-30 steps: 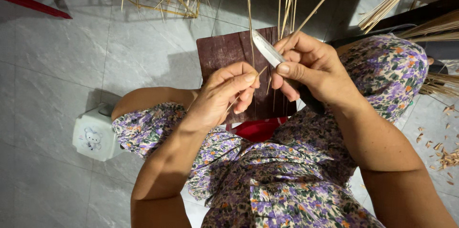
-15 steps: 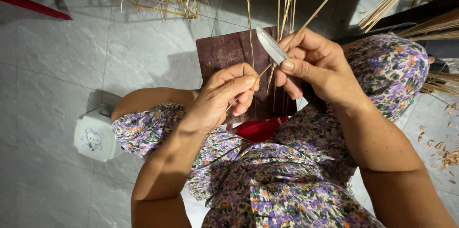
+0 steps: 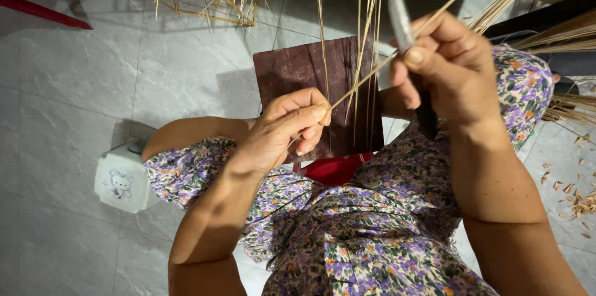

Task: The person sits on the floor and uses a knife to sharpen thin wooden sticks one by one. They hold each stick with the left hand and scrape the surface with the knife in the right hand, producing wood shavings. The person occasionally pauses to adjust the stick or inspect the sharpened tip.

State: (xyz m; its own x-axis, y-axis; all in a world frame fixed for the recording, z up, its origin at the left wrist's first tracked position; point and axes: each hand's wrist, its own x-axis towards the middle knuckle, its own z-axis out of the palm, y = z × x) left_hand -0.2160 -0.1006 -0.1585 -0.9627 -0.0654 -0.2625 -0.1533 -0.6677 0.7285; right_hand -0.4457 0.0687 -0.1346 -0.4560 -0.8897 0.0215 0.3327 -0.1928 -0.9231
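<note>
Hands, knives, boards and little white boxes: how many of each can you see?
Hands: 2, left hand and right hand
Knife: 1
Dark board: 1
White box: 1
Total: 5

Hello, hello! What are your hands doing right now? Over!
Left hand pinches thin bamboo strip. Right hand grips small knife with pale blade, blade against the strip. Dark brown board underneath; loose strips alongside, nothing blocking.

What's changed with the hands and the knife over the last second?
The right hand has drawn the knife up along the bamboo strip, away from the left hand. The left hand's pinch on the strip's lower end is unchanged; the dark board stayed put.
</note>
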